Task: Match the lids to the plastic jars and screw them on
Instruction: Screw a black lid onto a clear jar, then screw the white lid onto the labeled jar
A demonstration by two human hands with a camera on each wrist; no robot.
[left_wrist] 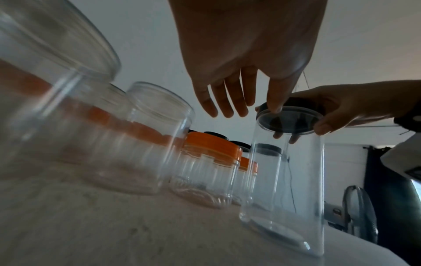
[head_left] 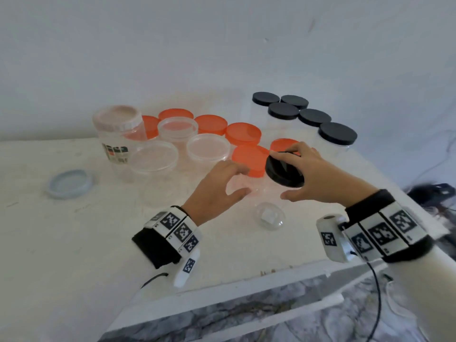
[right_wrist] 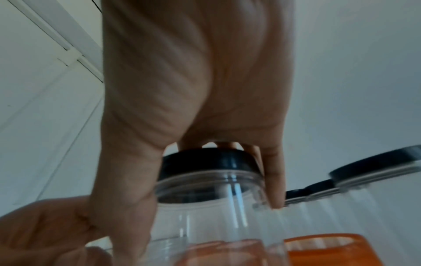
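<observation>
A tall clear jar (head_left: 269,213) (left_wrist: 284,180) (right_wrist: 216,216) stands near the table's front right. A black lid (head_left: 277,172) (left_wrist: 289,120) (right_wrist: 209,162) sits tilted on its mouth. My right hand (head_left: 282,176) (left_wrist: 341,111) (right_wrist: 205,153) grips that lid from above, fingers and thumb curled round its rim. My left hand (head_left: 243,181) (left_wrist: 237,108) hovers just left of the jar's top with fingers spread and relaxed; it holds nothing. In the left wrist view its thumb reaches close to the lid's rim; whether it touches, I cannot tell.
Several orange-lidded jars (head_left: 243,134) stand behind, and several black-lidded jars (head_left: 336,133) at the back right. Open-looking clear jars (head_left: 154,156) and a labelled jar (head_left: 116,129) are at the left. A pale blue lid (head_left: 69,183) lies far left. The table edge (head_left: 246,282) runs close in front.
</observation>
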